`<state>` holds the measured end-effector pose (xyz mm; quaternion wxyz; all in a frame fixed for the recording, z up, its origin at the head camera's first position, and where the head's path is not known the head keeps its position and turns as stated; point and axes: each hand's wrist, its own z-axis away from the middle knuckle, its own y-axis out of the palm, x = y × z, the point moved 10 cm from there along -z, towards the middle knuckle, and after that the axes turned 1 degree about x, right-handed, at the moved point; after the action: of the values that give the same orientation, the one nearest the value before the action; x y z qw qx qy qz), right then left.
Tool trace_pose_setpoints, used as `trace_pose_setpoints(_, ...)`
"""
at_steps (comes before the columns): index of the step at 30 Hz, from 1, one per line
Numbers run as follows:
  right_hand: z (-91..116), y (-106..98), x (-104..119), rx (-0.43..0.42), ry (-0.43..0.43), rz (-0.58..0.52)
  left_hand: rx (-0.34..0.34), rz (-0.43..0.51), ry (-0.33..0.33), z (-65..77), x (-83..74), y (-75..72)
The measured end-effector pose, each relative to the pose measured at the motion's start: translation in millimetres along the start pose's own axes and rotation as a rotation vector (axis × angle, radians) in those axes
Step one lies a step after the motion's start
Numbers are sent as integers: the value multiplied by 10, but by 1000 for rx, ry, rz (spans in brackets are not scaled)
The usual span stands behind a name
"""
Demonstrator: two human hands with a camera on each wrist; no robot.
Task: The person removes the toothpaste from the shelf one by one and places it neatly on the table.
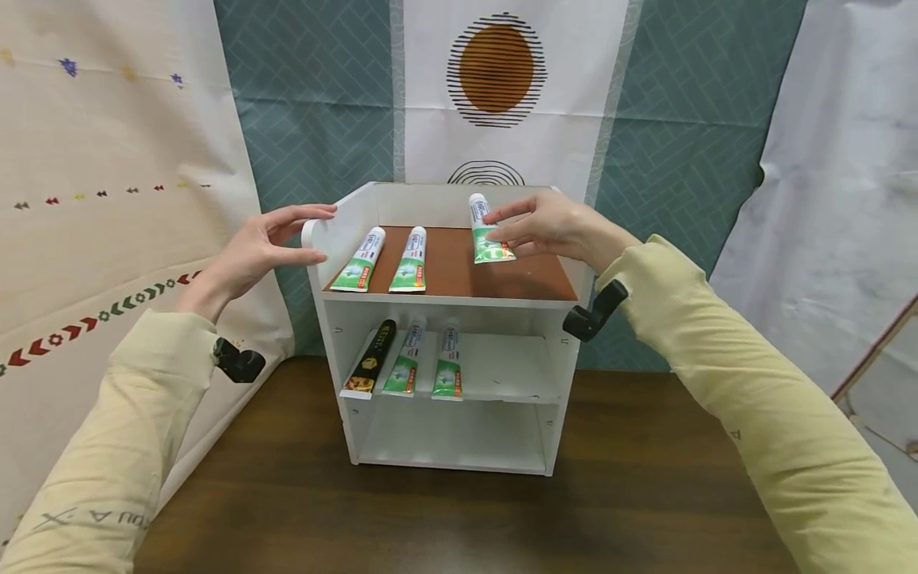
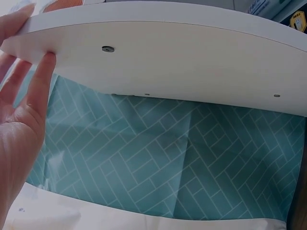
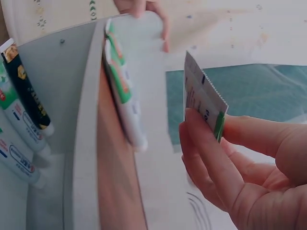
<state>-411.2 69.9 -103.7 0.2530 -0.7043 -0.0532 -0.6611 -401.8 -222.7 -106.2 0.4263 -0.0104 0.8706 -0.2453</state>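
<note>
My right hand [image 1: 548, 227] pinches a white and green toothpaste tube [image 1: 482, 227] over the right half of the brown top of a small white shelf unit [image 1: 445, 301]. In the right wrist view, the tube's flat end [image 3: 204, 93] sticks out from between thumb and fingers. My left hand [image 1: 251, 251] holds the rounded edge of the unit's left side panel [image 2: 168, 52], its fingers on both sides of it. Two similar toothpaste tubes, one at the left [image 1: 361, 261] and one beside it [image 1: 411, 261], lie on the brown top, caps toward the back.
On the middle shelf [image 1: 509, 367] lie a black toothpaste tube [image 1: 370, 357] and two green and white ones [image 1: 406, 359]. The unit stands on a dark wooden table [image 1: 459, 518]. Patterned cloths [image 1: 315, 96] hang behind and at the sides.
</note>
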Motion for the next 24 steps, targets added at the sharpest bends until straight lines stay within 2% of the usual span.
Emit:
trace_pose_setpoints(6,210,-168,59,24,10,-77,-2,1,14,7,-10,5)
trace_pose_setpoints(13,547,-538,91,-29,33,-227,0,4,22,-9,-17,21)
trace_pose_setpoints(18,783,-836,60,-76,23,-239,2,1,28,-15,-38,17)
trace_pose_setpoints(24,940,-1100,-119,-126,33,-192,1,2,17,7,-15,27)
